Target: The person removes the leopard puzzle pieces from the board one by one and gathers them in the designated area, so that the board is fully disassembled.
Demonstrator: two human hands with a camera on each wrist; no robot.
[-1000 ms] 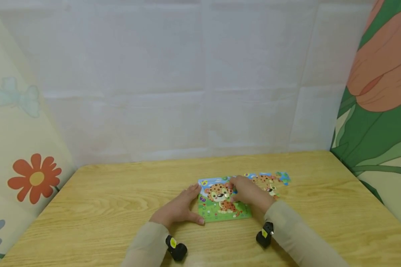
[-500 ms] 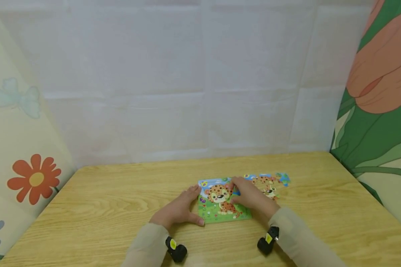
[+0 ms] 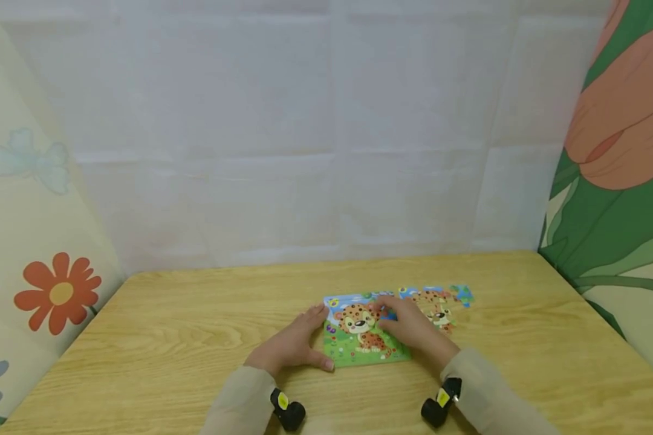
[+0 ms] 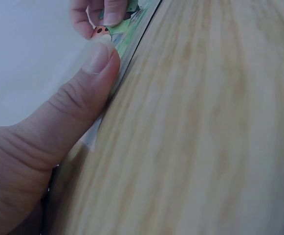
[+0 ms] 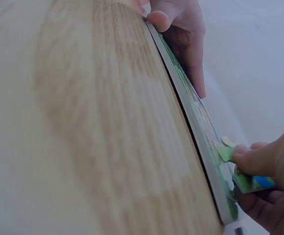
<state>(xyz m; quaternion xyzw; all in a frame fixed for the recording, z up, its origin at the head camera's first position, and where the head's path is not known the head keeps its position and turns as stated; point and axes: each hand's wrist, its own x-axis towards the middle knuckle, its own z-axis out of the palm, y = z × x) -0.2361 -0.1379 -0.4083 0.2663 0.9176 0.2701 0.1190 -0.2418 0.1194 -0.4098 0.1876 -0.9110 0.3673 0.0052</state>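
A jigsaw puzzle board (image 3: 340,353) with a spotted leopard on green grass lies on the table. My left hand (image 3: 291,344) rests along the board's left side, thumb (image 4: 78,93) straight at the near corner and the other fingers at the far corner. Over the board's right part, my right hand (image 3: 410,323) pinches a puzzle piece (image 5: 251,182) between thumb and fingers; green and blue show on it. In the left wrist view, an orange spotted part shows by the right fingertips. The right hand hides some of the board beneath it.
A matching leopard picture (image 3: 427,298) lies just right of the board, partly behind my right hand. A blue and green piece (image 3: 462,294) sits at its far right corner. White cloth (image 3: 326,151) hangs behind the wooden table (image 3: 196,326), with printed panels at both sides.
My right wrist has swung slightly to the right and nearer, the fingers staying over the board's right part with the piece. My left hand has kept its place at the board's left side.
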